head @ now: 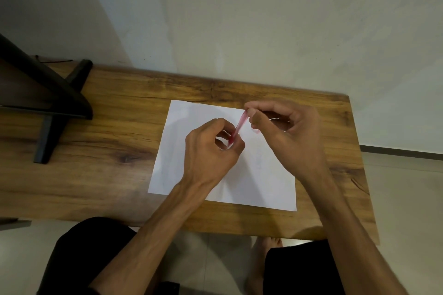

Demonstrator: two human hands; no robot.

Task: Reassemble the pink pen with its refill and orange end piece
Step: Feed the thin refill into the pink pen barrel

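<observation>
Both hands over the white paper (191, 163) on the wooden table (107, 146). Left hand (211, 148) curled, fingers pinching the lower, darker pink end of the pen (237, 127). Right hand (285, 132) pinches the upper end between thumb and forefinger — pen barrel spans the gap between the two hands, tilted, blurred, held above the sheet. Thin pale streak in the right hand's curl; cannot tell what it is. Orange end piece not made out. Dark stand (48, 103) at far left of the table — well apart from the hands.
</observation>
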